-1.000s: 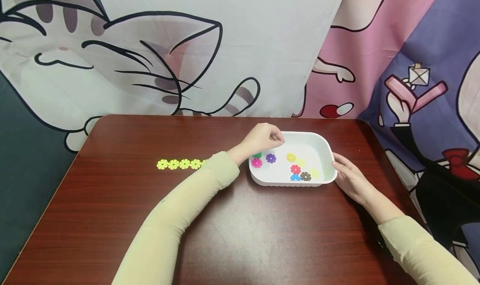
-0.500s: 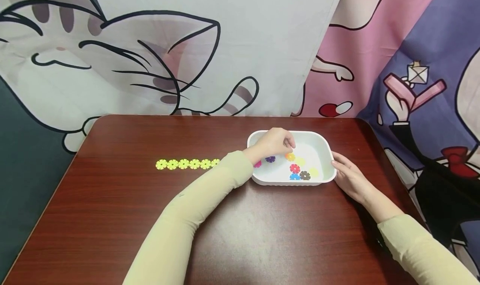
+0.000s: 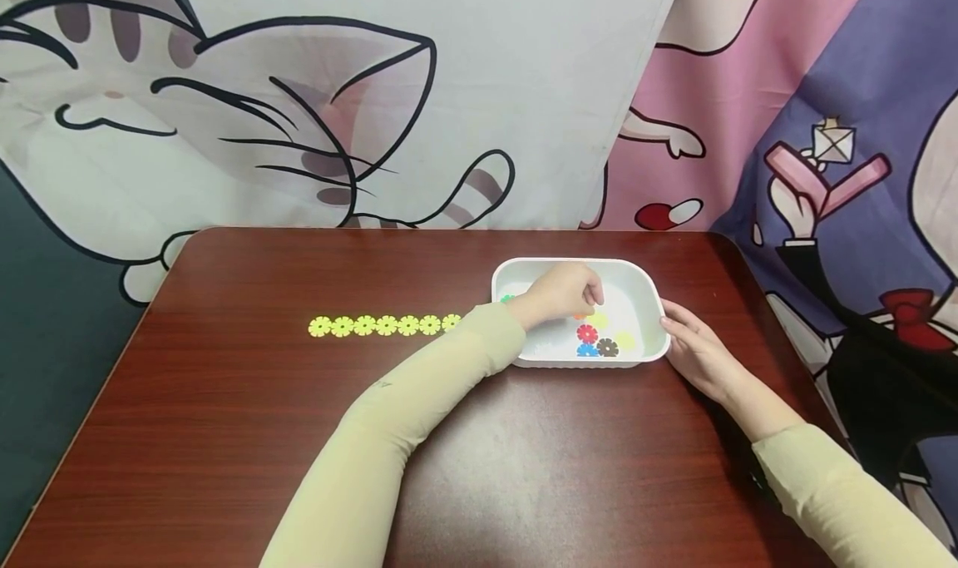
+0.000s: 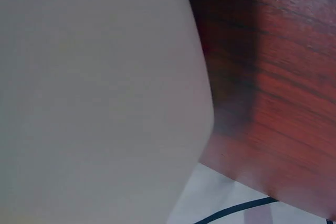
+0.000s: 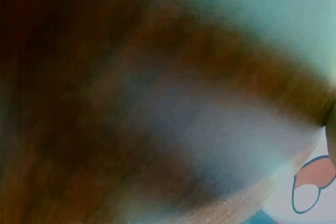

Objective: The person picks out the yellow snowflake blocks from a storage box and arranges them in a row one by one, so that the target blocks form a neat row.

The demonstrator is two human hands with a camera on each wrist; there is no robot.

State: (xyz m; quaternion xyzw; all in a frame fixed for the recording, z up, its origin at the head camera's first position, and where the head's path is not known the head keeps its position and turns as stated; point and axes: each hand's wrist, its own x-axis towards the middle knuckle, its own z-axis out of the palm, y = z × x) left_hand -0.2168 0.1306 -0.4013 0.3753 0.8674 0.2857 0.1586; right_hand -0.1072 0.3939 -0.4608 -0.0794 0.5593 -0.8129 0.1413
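A white plastic tray (image 3: 648,302) with flower-shaped discs inside stands at the right of the table in the head view. My left hand (image 3: 563,288) is over it with bent fingers, its fingertips close to an orange disc and a pale yellow disc (image 3: 599,320); whether they pinch one is hidden. My right hand (image 3: 698,348) holds the tray's right rim, thumb on the outer side. Near its front wall lie a red disc (image 3: 587,334), a blue disc (image 3: 587,350) and a dark grey disc (image 3: 608,348). Both wrist views are mostly blocked or blurred.
Yellow-green flower discs (image 3: 386,325) form a straight row on the brown table (image 3: 224,402), left of the tray. My left sleeve (image 3: 419,393) covers the row's right end. A printed cloth (image 3: 479,69) hangs behind the table's far edge.
My left hand has moved right and slightly nearer, from the tray's left rim to over its middle. More of the yellow-green row shows. The right hand keeps its hold on the tray.
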